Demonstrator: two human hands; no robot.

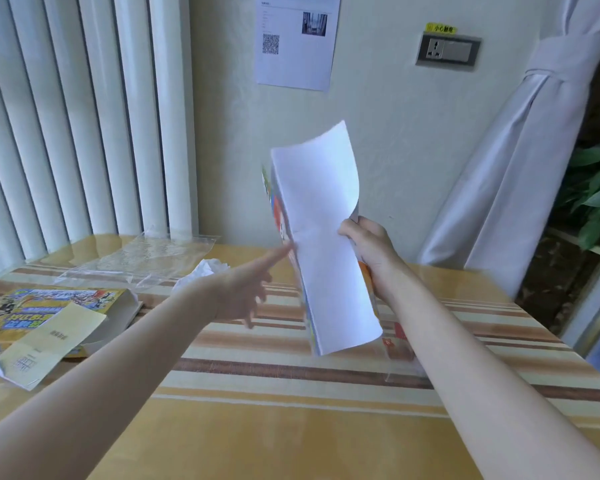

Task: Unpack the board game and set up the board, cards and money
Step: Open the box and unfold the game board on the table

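Board (329, 244): a folded paper sheet, white on the back and printed in bright colours on the inner face, held upright above the striped table (291, 410), its lower edge just clear of the surface. The right hand (368, 247) grips it at the right edge, thumb on the white side and fingers curled behind, so that the fold stands free for the other hand to work. The top leaf curls away towards the wall, which suggests the sheet is only partly unfolded. The left hand (246, 289) reaches in with fingers straight and spread, its forefinger touching the left edge where the coloured face shows; judged from this, it is about to separate the leaves and open the sheet out. It holds nothing.

Game box (49, 313): lying open at the left of the table, well apart from the hands, presumably set aside once emptied. A yellowish leaflet (45, 344) rests across its near corner. A clear plastic bag (142, 254) and a crumpled white tissue (201, 271) lie behind, towards the wall, out of the working area. A small packet with red print (399, 341) sits on the table just below the right wrist; whether it holds cards or money cannot be told.

Stage, as judged: unfolding of the board under way; nothing yet laid out.
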